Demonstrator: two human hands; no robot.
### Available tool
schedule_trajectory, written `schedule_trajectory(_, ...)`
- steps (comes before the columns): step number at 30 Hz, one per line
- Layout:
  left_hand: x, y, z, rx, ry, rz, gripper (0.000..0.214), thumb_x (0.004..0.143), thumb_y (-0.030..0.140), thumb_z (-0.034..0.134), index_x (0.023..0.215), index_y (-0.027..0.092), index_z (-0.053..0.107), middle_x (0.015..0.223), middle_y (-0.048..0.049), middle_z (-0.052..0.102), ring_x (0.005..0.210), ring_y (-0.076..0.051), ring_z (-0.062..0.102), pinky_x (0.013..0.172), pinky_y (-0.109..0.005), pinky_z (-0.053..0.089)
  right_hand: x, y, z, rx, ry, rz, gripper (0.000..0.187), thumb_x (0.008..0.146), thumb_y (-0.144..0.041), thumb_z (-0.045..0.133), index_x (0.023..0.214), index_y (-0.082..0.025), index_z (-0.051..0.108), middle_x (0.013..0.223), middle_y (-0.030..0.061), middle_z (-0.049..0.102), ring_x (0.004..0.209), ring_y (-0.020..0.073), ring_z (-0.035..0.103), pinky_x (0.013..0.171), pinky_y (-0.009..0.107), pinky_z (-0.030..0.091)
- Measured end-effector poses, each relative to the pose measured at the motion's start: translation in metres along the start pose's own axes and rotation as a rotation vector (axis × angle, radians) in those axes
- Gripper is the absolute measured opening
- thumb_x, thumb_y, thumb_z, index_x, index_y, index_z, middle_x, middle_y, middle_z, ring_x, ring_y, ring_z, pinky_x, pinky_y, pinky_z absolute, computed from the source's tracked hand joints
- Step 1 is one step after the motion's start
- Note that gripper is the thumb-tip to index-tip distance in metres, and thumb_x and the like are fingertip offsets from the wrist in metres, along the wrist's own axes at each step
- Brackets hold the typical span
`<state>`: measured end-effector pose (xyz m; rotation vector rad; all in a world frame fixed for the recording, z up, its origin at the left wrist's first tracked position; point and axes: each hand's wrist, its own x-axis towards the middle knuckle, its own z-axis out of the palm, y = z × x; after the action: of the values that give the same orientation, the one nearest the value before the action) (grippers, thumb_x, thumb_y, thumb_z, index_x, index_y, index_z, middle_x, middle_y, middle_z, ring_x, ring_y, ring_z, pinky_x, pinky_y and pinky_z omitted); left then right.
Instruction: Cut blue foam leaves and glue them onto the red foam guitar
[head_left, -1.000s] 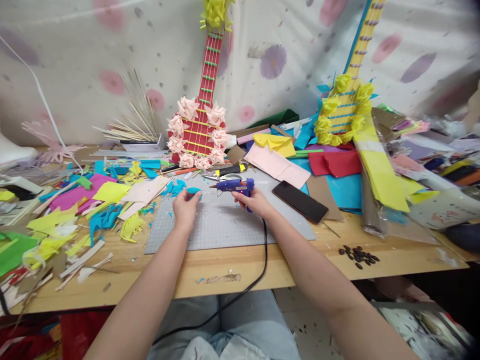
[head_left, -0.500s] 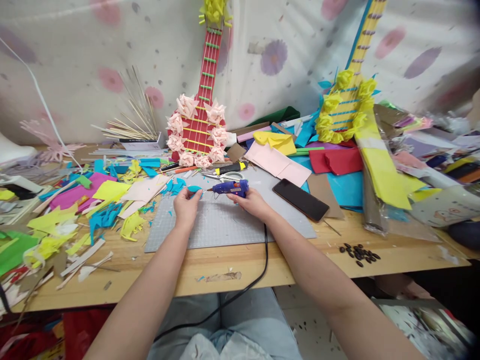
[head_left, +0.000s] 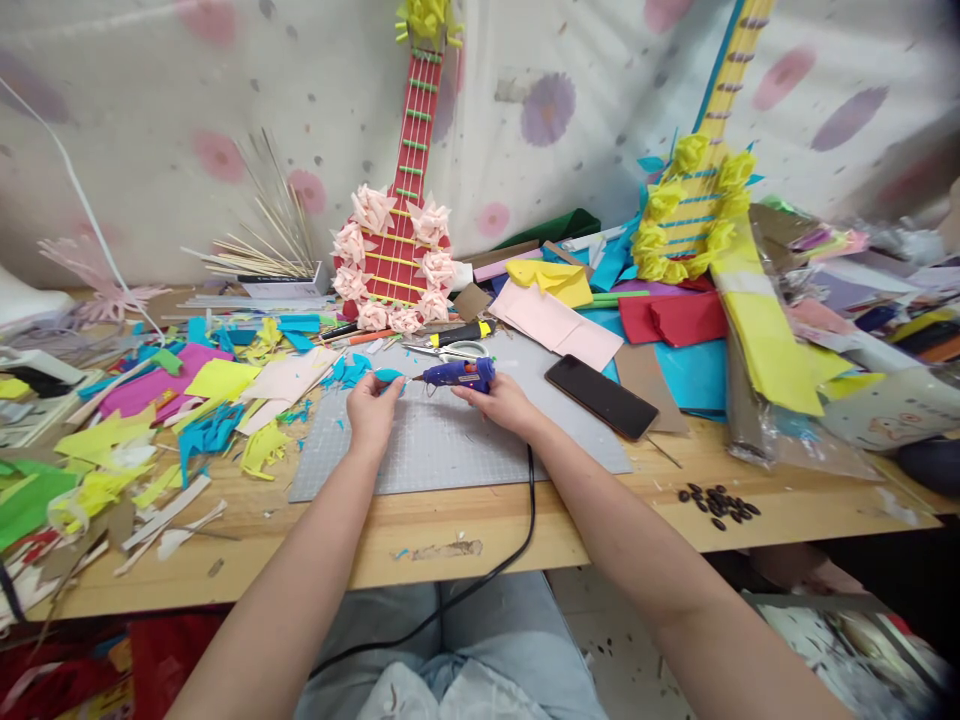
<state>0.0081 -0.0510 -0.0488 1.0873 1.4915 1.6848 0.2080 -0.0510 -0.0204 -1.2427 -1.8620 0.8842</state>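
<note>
My left hand (head_left: 372,408) pinches a small blue leaf-shaped paper piece (head_left: 388,375) above the grey cutting mat (head_left: 450,455). In my right hand (head_left: 504,402) is a blue glue gun (head_left: 459,374), its nozzle pointing left at the blue piece and very close to it. Whether the tip touches the paper I cannot tell. A black cord (head_left: 495,572) runs from under my right wrist over the table edge to my lap. Just beyond the gun lie scissors (head_left: 459,351) and a yellow-and-black cutter (head_left: 466,333). Blue paper scraps (head_left: 351,371) lie left of my left hand.
A red paper guitar (head_left: 397,262) with pink flowers and a yellow one (head_left: 686,215) lean at the back. A phone (head_left: 601,397) lies right of my right hand, with dark beads (head_left: 718,503) near the front edge. Coloured paper scraps (head_left: 221,380) cover the left side.
Hardly anything differs. The glue gun and both hands keep nearly the same place, with the nozzle still at the blue paper piece.
</note>
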Motion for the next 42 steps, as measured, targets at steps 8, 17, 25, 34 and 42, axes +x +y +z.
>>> schedule_trajectory(8, -0.001, 0.004, 0.001, -0.045, -0.009, -0.019, 0.020, 0.056, 0.030, 0.070, 0.066, 0.015, 0.061, 0.063, 0.0010, 0.061, 0.058, -0.010, 0.053, 0.063, -0.024, 0.041, 0.001, 0.003, 0.001, 0.034, -0.046, 0.035, 0.039, 0.075, -0.054, 0.058, 0.092, -0.019, 0.063, 0.052, -0.0022, 0.055, 0.039, 0.0099, 0.048, 0.044, 0.024, 0.042)
schedule_trajectory(17, -0.001, 0.005, 0.001, -0.057, 0.004, -0.013, 0.018, 0.056, 0.028, 0.070, 0.064, 0.016, 0.061, 0.062, 0.0010, 0.061, 0.058, -0.010, 0.053, 0.063, -0.025, 0.042, 0.002, 0.005, 0.001, 0.081, -0.057, 0.030, 0.041, 0.074, -0.054, 0.059, 0.096, -0.020, 0.063, 0.055, -0.0014, 0.056, 0.039, 0.0097, 0.048, 0.042, 0.024, 0.042)
schedule_trajectory(25, -0.003, 0.010, 0.001, -0.028, 0.014, -0.021, 0.016, 0.057, 0.028, 0.069, 0.063, 0.016, 0.060, 0.059, 0.0015, 0.059, 0.057, -0.011, 0.053, 0.063, -0.026, 0.043, 0.000, 0.004, -0.001, 0.056, -0.064, 0.045, 0.041, 0.075, -0.054, 0.059, 0.097, -0.020, 0.064, 0.056, -0.0013, 0.057, 0.040, 0.0099, 0.049, 0.042, 0.024, 0.043)
schedule_trajectory(34, -0.004, 0.011, 0.003, -0.117, 0.019, -0.074, 0.018, 0.054, 0.026, 0.070, 0.063, 0.016, 0.059, 0.060, 0.0013, 0.060, 0.057, -0.010, 0.053, 0.062, -0.025, 0.044, 0.001, 0.007, 0.001, 0.085, -0.054, 0.058, 0.038, 0.074, -0.052, 0.061, 0.093, -0.019, 0.064, 0.058, -0.0015, 0.058, 0.041, 0.0082, 0.049, 0.041, 0.022, 0.043)
schedule_trajectory(42, -0.004, 0.011, 0.003, -0.165, 0.007, -0.086, 0.020, 0.053, 0.027, 0.071, 0.064, 0.016, 0.059, 0.063, 0.0010, 0.060, 0.059, -0.010, 0.053, 0.063, -0.025, 0.045, 0.004, 0.005, -0.002, 0.197, 0.005, 0.216, 0.035, 0.073, -0.051, 0.060, 0.072, -0.016, 0.059, 0.063, 0.0012, 0.061, 0.040, 0.0067, 0.047, 0.040, 0.022, 0.043)
